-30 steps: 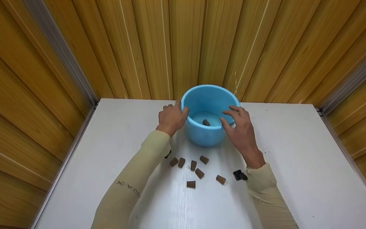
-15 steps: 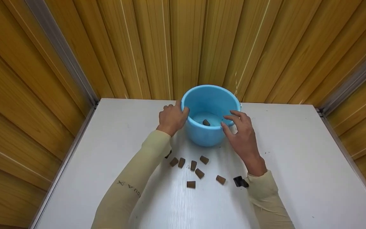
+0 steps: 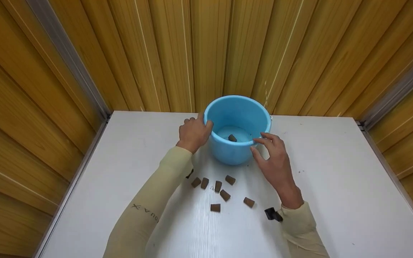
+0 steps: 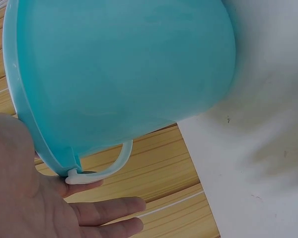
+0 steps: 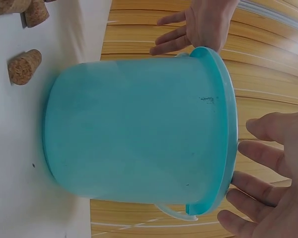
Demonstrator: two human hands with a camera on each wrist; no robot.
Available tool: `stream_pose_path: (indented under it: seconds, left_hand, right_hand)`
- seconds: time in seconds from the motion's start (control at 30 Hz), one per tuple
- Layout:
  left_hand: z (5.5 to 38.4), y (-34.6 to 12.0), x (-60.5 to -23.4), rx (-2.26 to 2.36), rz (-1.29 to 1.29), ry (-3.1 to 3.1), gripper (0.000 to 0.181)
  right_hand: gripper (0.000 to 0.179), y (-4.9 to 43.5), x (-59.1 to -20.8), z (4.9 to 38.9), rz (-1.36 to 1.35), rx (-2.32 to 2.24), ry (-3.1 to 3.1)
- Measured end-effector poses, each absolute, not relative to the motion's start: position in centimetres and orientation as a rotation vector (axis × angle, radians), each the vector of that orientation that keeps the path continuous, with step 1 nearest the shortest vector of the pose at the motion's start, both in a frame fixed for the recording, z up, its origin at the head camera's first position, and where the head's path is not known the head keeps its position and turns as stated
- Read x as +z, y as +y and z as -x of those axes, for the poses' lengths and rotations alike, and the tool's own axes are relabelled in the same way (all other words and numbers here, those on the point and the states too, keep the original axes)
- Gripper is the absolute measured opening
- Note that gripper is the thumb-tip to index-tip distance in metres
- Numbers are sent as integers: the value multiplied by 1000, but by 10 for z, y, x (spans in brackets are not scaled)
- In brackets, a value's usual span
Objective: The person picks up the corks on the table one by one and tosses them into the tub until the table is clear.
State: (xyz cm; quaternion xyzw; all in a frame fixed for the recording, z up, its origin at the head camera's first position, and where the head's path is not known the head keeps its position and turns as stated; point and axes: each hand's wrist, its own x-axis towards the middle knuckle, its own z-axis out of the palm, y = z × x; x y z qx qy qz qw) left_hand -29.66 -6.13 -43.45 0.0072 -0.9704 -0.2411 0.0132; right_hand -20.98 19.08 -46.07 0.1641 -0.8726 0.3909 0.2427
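Note:
A light blue plastic bucket [image 3: 231, 154] stands upright on the white table. One brown cork stopper [image 3: 232, 138] lies on its floor inside. My left hand [image 3: 193, 134] holds the bucket's left rim between thumb and fingers; in the left wrist view the white handle [image 4: 107, 172] hangs beside its outstretched fingers. At the right front of the rim is my right hand [image 3: 275, 163], with its fingers spread and bent and nothing between them. In the right wrist view its fingertips [image 5: 246, 181] lie at the rim's edge; whether they all touch it is unclear.
Several tapered cork stoppers [image 3: 225, 195] lie scattered on the white table [image 3: 138, 143] in front of the bucket. Wood-grain panels [image 3: 206, 53] rise behind the table and at both sides. A black wrist device [image 3: 273, 214] sits at the right sleeve.
My right hand has moved down along the rim, toward the bucket's front right, and drawn slightly back. The left hand, bucket and corks have stayed in place.

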Motion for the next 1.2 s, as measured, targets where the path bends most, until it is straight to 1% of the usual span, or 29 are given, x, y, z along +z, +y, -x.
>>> stream_pose_path:
  seconds: [0.4, 0.7, 1.2]
  left_hand:
    - [298, -64, -437, -743, -38, -3025, 58]
    - [298, -65, -436, -717, -29, -3025, 57]
    - [296, -64, -436, -753, -37, -3011, 56]
  right_hand:
    - [35, 196, -470, 194, -417, 1061, -2395]
    - [32, 197, -476, 183, -394, 1063, -2465]
    - [35, 204, -494, 167, -360, 1098, -2608]
